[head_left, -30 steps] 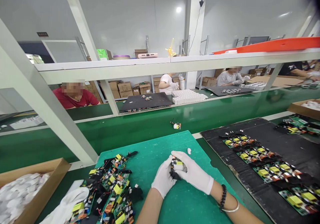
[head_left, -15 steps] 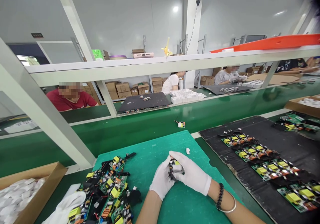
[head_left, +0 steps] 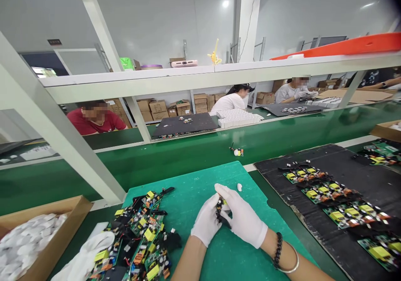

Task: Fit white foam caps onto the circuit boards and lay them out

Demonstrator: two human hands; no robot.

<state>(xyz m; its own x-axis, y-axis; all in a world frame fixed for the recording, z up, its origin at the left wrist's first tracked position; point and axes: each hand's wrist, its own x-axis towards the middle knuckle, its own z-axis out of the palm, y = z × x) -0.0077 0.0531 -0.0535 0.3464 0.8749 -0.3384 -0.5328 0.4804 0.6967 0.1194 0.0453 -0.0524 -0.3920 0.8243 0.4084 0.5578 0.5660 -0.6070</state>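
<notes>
White-gloved L hand (head_left: pixel 206 221) & white-gloved R hand (head_left: pixel 243 219): both grips closed on small dark-and-white circuit bd (head_left: pixel 219 208), held btwn them over flat green mat (head_left: pixel 184 189). Heap of green, yellow-blocked circuit bds (head_left: pixel 142 233) to L; small white piece (head_left: pixel 239 187) beyond R hand.

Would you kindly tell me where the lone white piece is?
In the head view, right of centre, the white piece lies on the green mat beyond the right hand.

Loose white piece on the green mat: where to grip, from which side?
I'd pinch the white piece across its narrow middle, from above: it looks elongated and lies on the green mat with both long sides clear. The right hand is nearest, but occupied with a circuit board.
</notes>
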